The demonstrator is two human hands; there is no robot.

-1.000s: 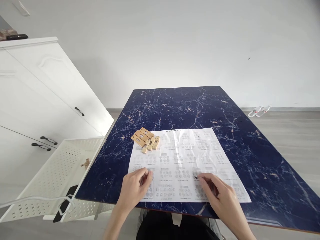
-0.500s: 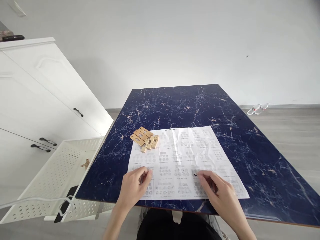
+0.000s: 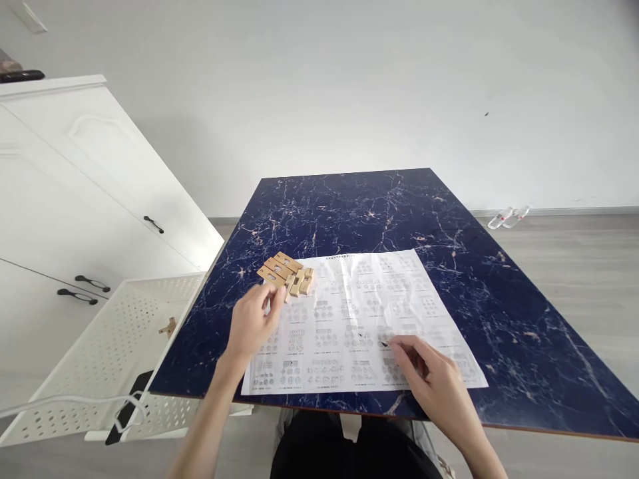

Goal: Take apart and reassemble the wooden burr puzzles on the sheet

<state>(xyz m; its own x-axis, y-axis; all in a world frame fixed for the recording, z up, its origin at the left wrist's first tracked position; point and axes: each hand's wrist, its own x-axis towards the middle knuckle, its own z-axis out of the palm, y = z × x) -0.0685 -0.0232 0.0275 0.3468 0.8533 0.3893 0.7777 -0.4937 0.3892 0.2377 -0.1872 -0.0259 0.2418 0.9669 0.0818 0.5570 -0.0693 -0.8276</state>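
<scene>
My left hand (image 3: 253,320) is at the near edge of a group of wooden puzzle pieces, its thumb and forefinger curved with a small gap between them. The fingertips lie against or just beside the nearest notched wooden block (image 3: 289,285); contact is hard to judge. Flat slotted wooden plates (image 3: 278,266) lie behind the blocks. My right hand (image 3: 430,369) rests on the printed paper sheet (image 3: 367,313) with its fingers curled in. A small dark spot shows at its fingertips, and what they pinch, if anything, is hidden.
The sheet and wooden pieces lie on a blue marbled table (image 3: 344,206). At lower left stands a white perforated basket (image 3: 90,346), with a wooden cross-shaped piece (image 3: 168,327) in it. A white cabinet (image 3: 100,179) is on the left; bottles (image 3: 509,217) stand by the wall.
My left hand has moved forward and slightly left, from the sheet's left part up to the wooden pieces. My right hand stays at the same place on the sheet. The view shifted slightly.
</scene>
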